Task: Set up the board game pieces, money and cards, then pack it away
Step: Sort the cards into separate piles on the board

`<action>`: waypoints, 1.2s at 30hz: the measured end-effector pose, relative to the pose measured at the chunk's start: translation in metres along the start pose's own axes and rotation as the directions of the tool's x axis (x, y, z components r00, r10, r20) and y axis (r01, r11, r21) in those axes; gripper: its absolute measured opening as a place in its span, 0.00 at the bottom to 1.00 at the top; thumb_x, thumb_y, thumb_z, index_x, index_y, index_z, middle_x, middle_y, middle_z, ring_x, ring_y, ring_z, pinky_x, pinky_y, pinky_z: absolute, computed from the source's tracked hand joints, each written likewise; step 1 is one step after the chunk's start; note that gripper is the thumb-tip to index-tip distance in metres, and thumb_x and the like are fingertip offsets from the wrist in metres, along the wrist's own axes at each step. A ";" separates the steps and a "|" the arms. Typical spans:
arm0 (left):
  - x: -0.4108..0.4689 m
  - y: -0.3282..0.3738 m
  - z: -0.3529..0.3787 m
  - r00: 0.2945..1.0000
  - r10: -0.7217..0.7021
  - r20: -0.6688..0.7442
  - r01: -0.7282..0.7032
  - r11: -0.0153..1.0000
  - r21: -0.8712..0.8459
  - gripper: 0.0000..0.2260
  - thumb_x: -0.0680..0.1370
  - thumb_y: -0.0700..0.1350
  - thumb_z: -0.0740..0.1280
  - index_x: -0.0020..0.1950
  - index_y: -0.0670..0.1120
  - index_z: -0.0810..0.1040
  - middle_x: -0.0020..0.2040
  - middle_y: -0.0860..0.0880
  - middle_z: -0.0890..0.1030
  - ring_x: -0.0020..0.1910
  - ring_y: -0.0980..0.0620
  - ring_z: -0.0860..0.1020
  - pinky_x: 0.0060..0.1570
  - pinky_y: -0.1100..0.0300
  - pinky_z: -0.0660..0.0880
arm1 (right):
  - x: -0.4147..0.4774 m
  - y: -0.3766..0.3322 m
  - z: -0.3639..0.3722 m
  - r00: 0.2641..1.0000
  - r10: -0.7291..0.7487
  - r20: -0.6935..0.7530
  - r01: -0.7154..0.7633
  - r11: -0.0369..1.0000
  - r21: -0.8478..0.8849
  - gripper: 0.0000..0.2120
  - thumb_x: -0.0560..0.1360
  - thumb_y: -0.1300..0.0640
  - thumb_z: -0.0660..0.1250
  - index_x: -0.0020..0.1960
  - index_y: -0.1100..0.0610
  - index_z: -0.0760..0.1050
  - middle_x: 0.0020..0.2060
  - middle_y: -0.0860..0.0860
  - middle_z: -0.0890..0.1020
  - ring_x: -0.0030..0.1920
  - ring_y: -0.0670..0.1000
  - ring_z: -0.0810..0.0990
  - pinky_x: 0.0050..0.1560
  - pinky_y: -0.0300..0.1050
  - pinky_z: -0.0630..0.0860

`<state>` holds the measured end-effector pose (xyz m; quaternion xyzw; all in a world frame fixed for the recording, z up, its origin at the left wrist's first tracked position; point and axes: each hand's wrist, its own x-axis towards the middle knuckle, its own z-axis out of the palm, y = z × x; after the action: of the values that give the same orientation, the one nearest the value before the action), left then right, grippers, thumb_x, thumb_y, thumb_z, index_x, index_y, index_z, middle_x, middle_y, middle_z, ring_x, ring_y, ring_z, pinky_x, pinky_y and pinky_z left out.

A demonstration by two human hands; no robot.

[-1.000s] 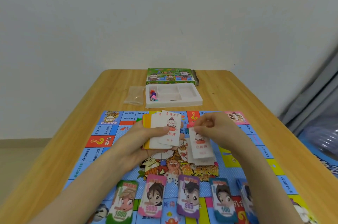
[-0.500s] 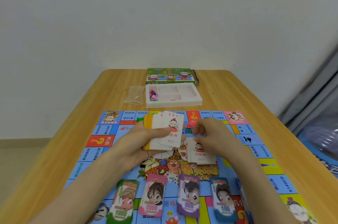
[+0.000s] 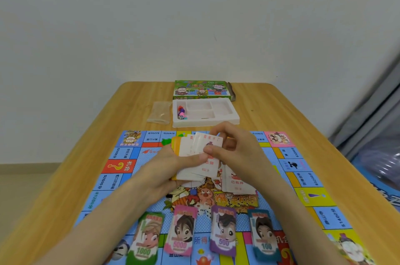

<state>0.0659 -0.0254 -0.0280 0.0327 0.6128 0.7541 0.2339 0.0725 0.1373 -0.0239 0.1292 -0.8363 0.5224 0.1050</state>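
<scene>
A colourful game board [image 3: 121, 169] lies flat on the wooden table. My left hand [image 3: 166, 169] holds a fanned stack of white cards [image 3: 194, 152] with red print over the board's middle. My right hand [image 3: 236, 150] pinches the top card of that stack between thumb and fingers. A small pile of dealt cards [image 3: 237, 180] rests face up on the board just right of the stack. Several stacks of play money marked 1000 [image 3: 147, 236], 5000 [image 3: 183, 232], 500 [image 3: 224, 230] and 100 [image 3: 264, 234] lie in a row along the near edge.
A white plastic tray [image 3: 225, 119] holding coloured pawns and a die [image 3: 181, 113] sits beyond the board. Behind it stands the green game box [image 3: 201, 89]. A clear plastic bag [image 3: 160, 112] lies left of the tray. A grey curtain hangs at the right.
My right hand left a card on the dealt pile and moved up and left to the held stack, where it now grips the top card. The left hand stayed put.
</scene>
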 end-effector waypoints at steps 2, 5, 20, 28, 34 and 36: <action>-0.001 0.000 0.000 1.000 -0.009 -0.002 0.009 1.000 -0.015 0.16 0.64 0.40 0.72 0.52 0.45 0.79 0.45 0.43 0.85 0.43 0.47 0.84 0.46 0.48 0.79 | 0.000 -0.001 -0.001 0.999 -0.029 -0.040 0.029 1.000 0.004 0.13 0.71 0.62 0.71 0.42 0.44 0.74 0.32 0.55 0.74 0.37 0.59 0.80 0.32 0.48 0.76; -0.001 0.000 0.000 1.000 -0.020 -0.003 0.020 0.999 -0.031 0.17 0.65 0.42 0.71 0.53 0.46 0.79 0.47 0.43 0.85 0.45 0.46 0.83 0.46 0.49 0.79 | 0.000 -0.003 -0.002 0.997 -0.023 -0.072 0.022 1.000 -0.016 0.14 0.70 0.62 0.72 0.41 0.44 0.74 0.34 0.58 0.76 0.37 0.58 0.81 0.33 0.51 0.77; 0.002 0.001 -0.003 0.999 -0.001 -0.044 -0.002 0.998 -0.066 0.17 0.65 0.40 0.71 0.53 0.44 0.79 0.48 0.42 0.85 0.44 0.45 0.83 0.43 0.53 0.80 | -0.001 -0.007 -0.015 0.976 0.186 -0.116 -0.156 0.961 0.230 0.08 0.74 0.67 0.67 0.40 0.60 0.68 0.35 0.55 0.83 0.34 0.46 0.83 0.29 0.37 0.77; 0.003 0.006 -0.006 0.996 0.014 -0.086 -0.023 0.995 -0.094 0.14 0.65 0.39 0.71 0.50 0.41 0.78 0.41 0.42 0.85 0.34 0.47 0.84 0.31 0.57 0.80 | 0.000 0.002 -0.044 0.879 0.473 -0.052 -0.469 0.880 0.070 0.02 0.75 0.61 0.68 0.48 0.58 0.75 0.33 0.51 0.82 0.25 0.39 0.79 0.21 0.30 0.68; 0.004 0.006 -0.006 0.994 0.000 -0.107 -0.011 0.995 -0.104 0.12 0.67 0.38 0.70 0.50 0.42 0.78 0.40 0.45 0.85 0.35 0.50 0.84 0.32 0.58 0.81 | 0.000 0.011 -0.035 0.866 0.490 0.104 -0.431 0.835 -0.342 0.04 0.75 0.58 0.68 0.45 0.56 0.74 0.36 0.46 0.75 0.35 0.40 0.74 0.25 0.29 0.66; 0.004 0.006 -0.006 0.995 0.001 -0.104 -0.011 0.995 -0.094 0.14 0.66 0.38 0.71 0.51 0.42 0.78 0.40 0.45 0.85 0.35 0.50 0.84 0.33 0.57 0.80 | -0.001 0.014 -0.033 0.871 0.483 0.090 -0.401 0.804 -0.440 0.04 0.75 0.58 0.68 0.45 0.55 0.73 0.36 0.45 0.73 0.35 0.40 0.72 0.25 0.30 0.65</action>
<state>0.0587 -0.0308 -0.0249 -0.0159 0.5876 0.7837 0.2006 0.0698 0.1733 -0.0219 -0.0437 -0.9393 0.3309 -0.0791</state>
